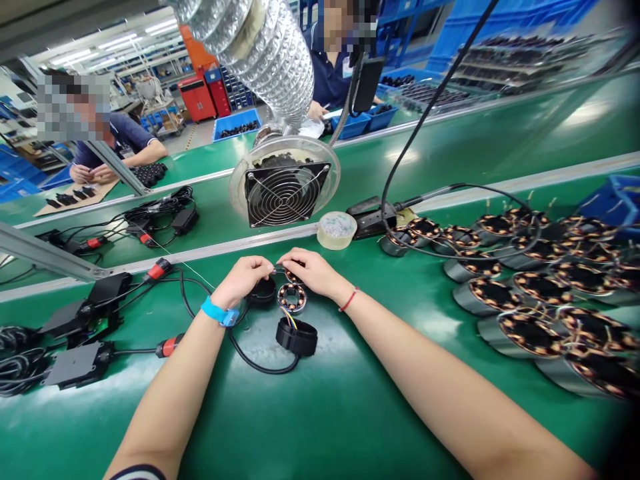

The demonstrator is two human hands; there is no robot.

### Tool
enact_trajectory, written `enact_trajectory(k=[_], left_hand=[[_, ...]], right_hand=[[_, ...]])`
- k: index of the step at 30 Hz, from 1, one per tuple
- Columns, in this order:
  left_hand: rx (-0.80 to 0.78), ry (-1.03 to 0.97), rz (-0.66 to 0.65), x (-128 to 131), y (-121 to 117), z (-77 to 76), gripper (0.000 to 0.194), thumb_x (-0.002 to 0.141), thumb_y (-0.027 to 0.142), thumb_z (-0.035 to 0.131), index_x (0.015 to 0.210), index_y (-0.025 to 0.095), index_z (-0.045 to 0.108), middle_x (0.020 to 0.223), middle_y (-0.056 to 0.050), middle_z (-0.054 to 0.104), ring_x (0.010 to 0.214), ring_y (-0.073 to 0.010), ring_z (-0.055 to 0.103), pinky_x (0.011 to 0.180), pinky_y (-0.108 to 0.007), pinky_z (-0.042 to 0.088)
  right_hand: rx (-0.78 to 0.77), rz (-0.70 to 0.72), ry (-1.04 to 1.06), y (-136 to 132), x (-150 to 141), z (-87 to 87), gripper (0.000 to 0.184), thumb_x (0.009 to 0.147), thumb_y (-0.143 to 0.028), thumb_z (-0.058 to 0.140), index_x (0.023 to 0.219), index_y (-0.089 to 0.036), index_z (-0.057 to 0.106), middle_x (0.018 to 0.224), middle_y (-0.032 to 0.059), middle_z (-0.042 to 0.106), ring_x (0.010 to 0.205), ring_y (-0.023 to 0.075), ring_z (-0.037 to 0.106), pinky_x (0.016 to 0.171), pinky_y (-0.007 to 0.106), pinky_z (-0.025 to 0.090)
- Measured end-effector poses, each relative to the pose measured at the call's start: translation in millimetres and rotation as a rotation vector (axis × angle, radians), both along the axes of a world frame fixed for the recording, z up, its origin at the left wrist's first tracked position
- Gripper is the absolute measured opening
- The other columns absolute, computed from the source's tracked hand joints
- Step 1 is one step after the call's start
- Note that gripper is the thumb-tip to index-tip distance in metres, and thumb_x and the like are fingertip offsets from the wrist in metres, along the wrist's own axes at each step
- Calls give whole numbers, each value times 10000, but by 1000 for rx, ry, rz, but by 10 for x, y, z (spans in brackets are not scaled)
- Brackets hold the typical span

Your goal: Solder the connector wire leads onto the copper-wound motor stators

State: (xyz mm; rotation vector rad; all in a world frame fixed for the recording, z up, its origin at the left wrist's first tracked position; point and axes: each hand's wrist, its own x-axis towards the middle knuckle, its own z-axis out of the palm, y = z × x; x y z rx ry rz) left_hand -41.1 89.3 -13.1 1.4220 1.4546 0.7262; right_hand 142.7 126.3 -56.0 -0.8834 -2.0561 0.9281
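Note:
My left hand (pixel 246 277), with a blue band at the wrist, is closed in a pinch on the end of a thin wire (pixel 278 269). My right hand (pixel 315 272) meets it from the other side, its fingertips pinched on the same wire and its fingers partly over a copper-wound stator (pixel 295 269). Just below lies a second stator (pixel 292 298), from which coloured wires (pixel 289 319) run into a black round housing (pixel 297 337). Another black round housing (pixel 262 292) sits under my left fingers. A black cable (pixel 260 367) curves out of the lower housing.
Several stators (pixel 500 297) stand in rows at right. Black boxes (pixel 77 363) with cables and red connectors (pixel 169 346) lie at left. Behind my hands are a tape roll (pixel 337 231) and a fan (pixel 287 193) on a foil duct (pixel 260 53). Two people sit across the bench.

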Motion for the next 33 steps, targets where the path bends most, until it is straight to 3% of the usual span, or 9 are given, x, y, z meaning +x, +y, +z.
enact_trajectory(k=[5, 13, 18, 23, 28, 30, 33], left_hand=[[5, 3, 25, 14, -17, -19, 287, 698, 422, 607, 614, 152, 557, 589, 28, 490, 579, -97, 377, 600, -249, 277], [-11, -13, 44, 33, -36, 22, 278, 709, 407, 591, 610, 148, 575, 602, 14, 536, 565, -91, 390, 580, -245, 285], [-49, -14, -16, 16, -45, 72, 262, 688, 386, 618, 660, 130, 665, 638, -21, 624, 580, -104, 450, 603, -252, 336], [16, 74, -24, 90, -51, 2, 221, 708, 335, 609, 634, 131, 650, 628, -16, 619, 599, -115, 470, 622, -259, 354], [94, 209, -76, 82, -21, -29, 213, 782, 287, 547, 641, 146, 623, 669, -18, 639, 661, -141, 536, 664, -266, 391], [117, 255, -101, 64, -7, -17, 205, 799, 262, 526, 681, 145, 646, 699, -31, 661, 690, -159, 571, 678, -274, 413], [190, 304, -98, 16, -27, 71, 170, 802, 250, 553, 830, 150, 689, 885, -61, 706, 850, -195, 620, 791, -296, 456]], right_hand=[[134, -38, -93, -86, 39, 76, 115, 846, -191, 595, 902, -167, 692, 889, 64, 695, 865, 193, 613, 834, 353, 434], [264, -81, -229, -141, 7, 148, 51, 821, -177, 617, 813, -179, 668, 805, 42, 676, 792, 187, 573, 798, 343, 378], [257, -197, -234, -213, -57, 84, 129, 871, -184, 563, 790, -185, 663, 841, 50, 697, 842, 198, 583, 798, 348, 378], [206, -264, -234, -231, -130, 39, 140, 872, -157, 537, 788, -192, 643, 864, 48, 687, 869, 195, 576, 782, 320, 420], [192, -211, -335, -168, -40, 229, 84, 848, -171, 570, 903, -185, 632, 965, 66, 672, 944, 209, 577, 832, 323, 440], [208, -181, -406, -186, 31, 342, 175, 826, -207, 610, 999, -177, 612, 1044, 92, 654, 986, 231, 570, 835, 335, 436], [243, -85, -533, -293, 65, 453, 190, 780, -250, 662, 948, -179, 610, 911, 99, 666, 859, 254, 580, 727, 350, 420]])
